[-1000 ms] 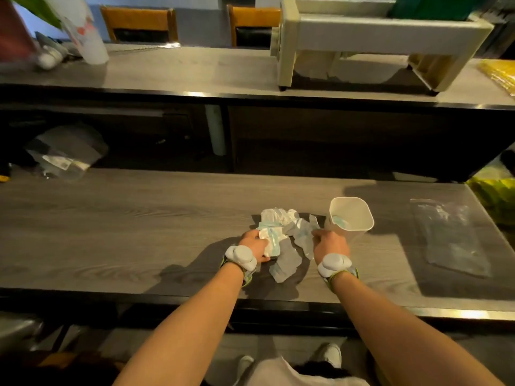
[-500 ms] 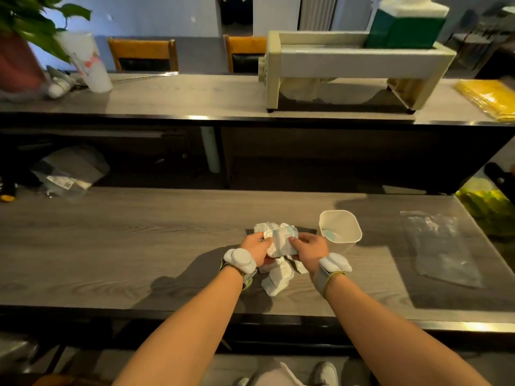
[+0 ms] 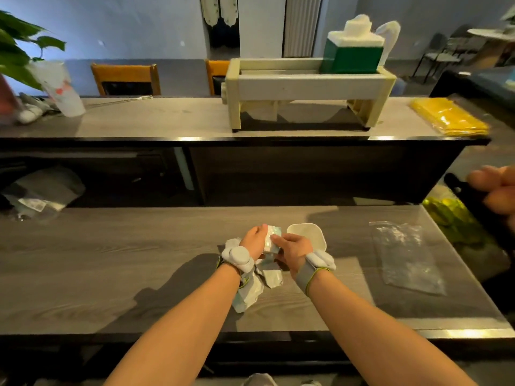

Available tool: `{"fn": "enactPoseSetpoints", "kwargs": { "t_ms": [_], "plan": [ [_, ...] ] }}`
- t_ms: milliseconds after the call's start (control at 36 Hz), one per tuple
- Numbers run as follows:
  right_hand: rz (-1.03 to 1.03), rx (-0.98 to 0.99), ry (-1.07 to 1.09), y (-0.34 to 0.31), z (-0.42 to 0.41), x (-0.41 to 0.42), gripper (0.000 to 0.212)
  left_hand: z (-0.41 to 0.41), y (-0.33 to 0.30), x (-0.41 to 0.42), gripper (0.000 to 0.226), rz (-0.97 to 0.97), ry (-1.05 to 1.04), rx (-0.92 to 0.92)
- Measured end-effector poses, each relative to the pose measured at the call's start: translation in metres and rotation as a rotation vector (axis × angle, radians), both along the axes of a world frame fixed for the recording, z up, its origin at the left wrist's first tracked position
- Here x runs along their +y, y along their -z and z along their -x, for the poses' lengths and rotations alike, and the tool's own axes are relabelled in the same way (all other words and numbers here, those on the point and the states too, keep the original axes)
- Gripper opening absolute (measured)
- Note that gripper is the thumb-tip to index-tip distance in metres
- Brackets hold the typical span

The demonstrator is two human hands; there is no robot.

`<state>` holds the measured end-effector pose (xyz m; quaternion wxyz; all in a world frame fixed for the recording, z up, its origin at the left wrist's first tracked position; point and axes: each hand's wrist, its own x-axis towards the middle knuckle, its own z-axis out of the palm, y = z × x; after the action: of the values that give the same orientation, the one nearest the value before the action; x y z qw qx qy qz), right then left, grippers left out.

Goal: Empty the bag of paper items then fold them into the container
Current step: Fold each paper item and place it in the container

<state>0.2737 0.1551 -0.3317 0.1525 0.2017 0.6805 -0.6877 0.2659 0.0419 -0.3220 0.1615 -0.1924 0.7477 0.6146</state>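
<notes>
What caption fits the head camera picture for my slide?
Both hands, left hand and right hand, fold a paper item beside the white container.

- I am looking for writing and finding nothing I can read anywhere in view.
- The white cup (image 3: 60, 89) on the far counter (image 3: 167, 118) is showing red marks, but they are blurring too much to make out as letters.
- The clear bag (image 3: 41, 193) on the low shelf at my left is carrying a pale label, its print too small to read.
- The paper piece (image 3: 271, 240) I am pinching between my left hand (image 3: 255, 242) and right hand (image 3: 292, 250) is showing only faint bluish tints, no legible words.
</notes>
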Motion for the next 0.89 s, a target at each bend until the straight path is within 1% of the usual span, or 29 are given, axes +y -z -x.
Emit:
{"fn": "enactPoseSetpoints", "kwargs": {
  "t_ms": [28, 83, 111, 167, 250, 306, 361, 389, 472, 500, 556, 611, 694, 778, 889],
  "plan": [
    [0.019, 0.002, 0.01, 0.0, 0.003, 0.006, 0.014, 0.004, -0.002, 0.009, 0.049, -0.006, 0.0, -0.014],
    [0.051, -0.006, 0.012, -0.003, 0.008, 0.013, 0.022, 0.012, 0.0, 0.02, 0.055, -0.016, -0.018, -0.024],
    [0.047, -0.01, 0.001, -0.006, 0.009, 0.013, 0.022, 0.015, 0.0, 0.022, 0.056, -0.027, -0.037, -0.03],
    [0.018, -0.013, -0.021, -0.012, 0.014, 0.027, 0.017, 0.023, -0.001, 0.039, 0.058, -0.056, -0.054, -0.044],
    [-0.077, -0.005, -0.043, -0.014, 0.022, 0.041, 0.021, 0.028, -0.008, 0.054, 0.058, -0.092, -0.097, -0.056],
    [-0.11, 0.004, -0.047, -0.014, 0.03, 0.056, 0.02, 0.036, -0.008, 0.066, 0.056, -0.111, -0.094, -0.058],
    [-0.142, 0.001, -0.048, -0.016, 0.035, 0.065, 0.024, 0.039, -0.007, 0.074, 0.058, -0.113, -0.083, -0.033],
    [-0.162, 0.002, -0.049, -0.016, 0.038, 0.072, 0.025, 0.041, -0.006, 0.077, 0.058, -0.073, -0.094, -0.003],
    [-0.233, -0.014, -0.036, -0.019, 0.044, 0.084, 0.027, 0.048, 0.002, 0.071, 0.048, 0.189, -0.187, 0.069],
    [-0.253, -0.034, -0.028, -0.019, 0.047, 0.089, 0.027, 0.049, 0.007, 0.068, 0.044, 0.262, -0.169, 0.045],
    [-0.287, -0.053, -0.03, -0.02, 0.049, 0.094, 0.027, 0.05, 0.014, 0.06, 0.037, 0.363, -0.031, -0.022],
    [-0.351, -0.055, -0.054, -0.016, 0.052, 0.098, 0.029, 0.051, 0.027, 0.058, 0.035, 0.345, 0.049, -0.086],
    [-0.437, -0.043, -0.091, -0.014, 0.052, 0.097, 0.029, 0.052, 0.039, 0.054, 0.033, 0.372, 0.103, -0.11],
    [-0.495, -0.058, -0.143, -0.008, 0.057, 0.094, 0.03, 0.056, 0.055, 0.052, 0.031, 0.32, 0.084, -0.133],
    [-0.649, -0.06, -0.295, -0.005, 0.062, 0.088, 0.024, 0.064, 0.083, 0.048, 0.026, 0.246, 0.03, -0.138]
  ]
}}
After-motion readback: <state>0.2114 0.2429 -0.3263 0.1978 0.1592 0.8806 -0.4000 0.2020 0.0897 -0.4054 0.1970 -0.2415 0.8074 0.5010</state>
